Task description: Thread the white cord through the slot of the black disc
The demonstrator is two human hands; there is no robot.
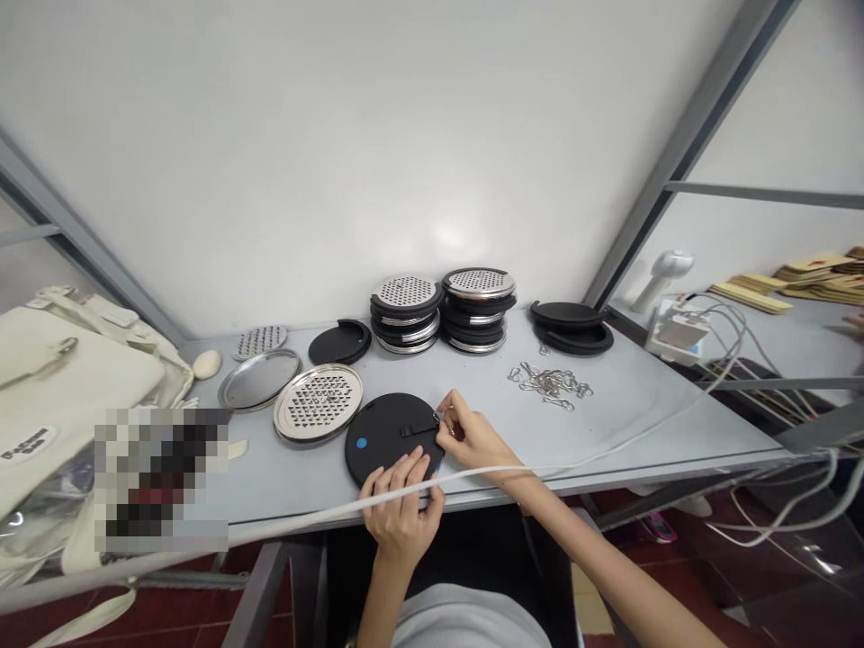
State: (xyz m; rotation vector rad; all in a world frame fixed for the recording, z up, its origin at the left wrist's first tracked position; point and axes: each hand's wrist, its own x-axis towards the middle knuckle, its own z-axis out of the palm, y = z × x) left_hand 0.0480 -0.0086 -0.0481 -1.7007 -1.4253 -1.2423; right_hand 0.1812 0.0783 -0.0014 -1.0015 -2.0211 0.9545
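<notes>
A black round holder (386, 439) lies on the grey table, with a blue dot and a strap-like tab near its right edge. My left hand (403, 504) holds its near edge, fingers on top and thumb at the right side. At the tab's end, my right hand (465, 434) pinches a small metal clip (437, 416), mostly hidden by the fingers. Touching the holder on its left is a round grater plate (319, 402). Several similar metal clips (553, 383) lie loose in a pile to the right.
Behind stand two stacks of graters, the left stack (407, 315) and the right stack (478, 310). Black holders (571, 326) sit at the back right. A metal disc (259, 380) lies at left beside a cream bag (67, 387). A white cable (594, 461) crosses in front of my arms.
</notes>
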